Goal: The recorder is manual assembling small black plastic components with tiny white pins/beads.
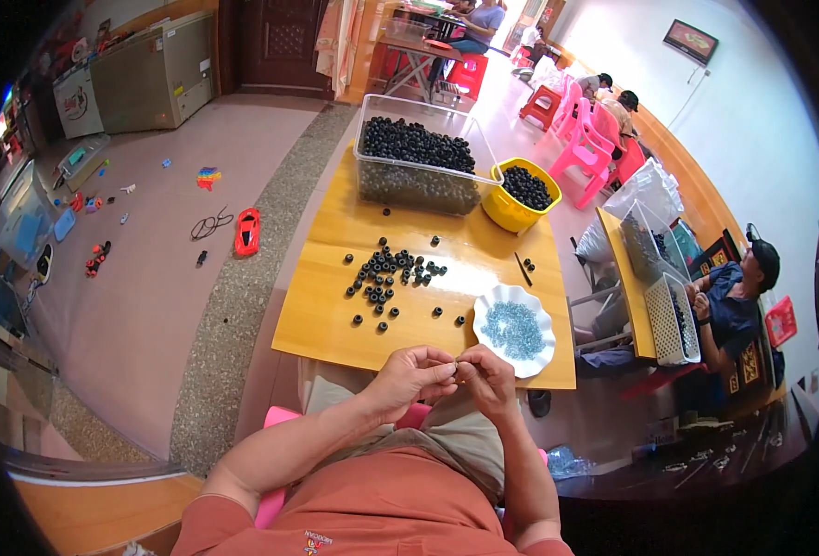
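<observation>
Just over the near edge of the wooden table (326,324), my left hand (408,378) and my right hand (489,378) meet fingertip to fingertip. Both are closed in a pinch around a tiny dark piece, mostly hidden by the fingers, whose kind I cannot make out. Close beyond my right hand is a white scalloped dish (545,326) holding many small, clear bluish pieces (513,331). Small black ring-like parts with holes (386,278) lie scattered across the middle of the table. A thin dark stick (523,269) rests right of them.
At the table's far end stand a clear plastic bin (414,104) and a yellow basket (511,219), both filled with black parts. To the right, a person (738,287) sits at another table with a white basket (671,320). A red toy car (247,232) lies on the floor at left.
</observation>
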`<state>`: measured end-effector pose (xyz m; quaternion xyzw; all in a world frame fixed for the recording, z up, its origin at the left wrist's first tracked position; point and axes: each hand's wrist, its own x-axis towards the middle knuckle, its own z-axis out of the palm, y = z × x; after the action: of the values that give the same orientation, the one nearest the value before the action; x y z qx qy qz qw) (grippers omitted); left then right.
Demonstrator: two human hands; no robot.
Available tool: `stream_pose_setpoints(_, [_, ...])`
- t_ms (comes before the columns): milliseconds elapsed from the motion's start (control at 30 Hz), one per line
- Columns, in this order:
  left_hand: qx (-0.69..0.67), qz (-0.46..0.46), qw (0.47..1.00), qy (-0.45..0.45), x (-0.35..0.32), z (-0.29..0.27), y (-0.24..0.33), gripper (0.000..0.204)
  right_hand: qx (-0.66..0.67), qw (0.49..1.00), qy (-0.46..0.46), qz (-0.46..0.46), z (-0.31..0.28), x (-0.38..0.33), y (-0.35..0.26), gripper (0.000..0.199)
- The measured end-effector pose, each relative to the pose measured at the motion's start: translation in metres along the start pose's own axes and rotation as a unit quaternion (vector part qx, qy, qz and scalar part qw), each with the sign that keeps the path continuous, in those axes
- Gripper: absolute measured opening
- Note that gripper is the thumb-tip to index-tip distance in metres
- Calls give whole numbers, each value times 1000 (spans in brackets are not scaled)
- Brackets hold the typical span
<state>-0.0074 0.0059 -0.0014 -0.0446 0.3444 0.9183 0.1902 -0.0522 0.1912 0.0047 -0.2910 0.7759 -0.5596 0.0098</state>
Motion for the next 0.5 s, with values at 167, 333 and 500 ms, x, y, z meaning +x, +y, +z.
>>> stream_pose_setpoints(167, [8,-5,1000,-11,2,-2,-2,16,22,999,-35,12,-6,1,-1,3])
stream_pose_setpoints(333, [16,-17,1000,-9,2,-3,-3,17,69,995,-63,40,-11,2,-7,4])
stream_pose_setpoints(500, [32,-28,999,-10,1,-2,-3,17,69,993,-84,48,-16,2,-11,4])
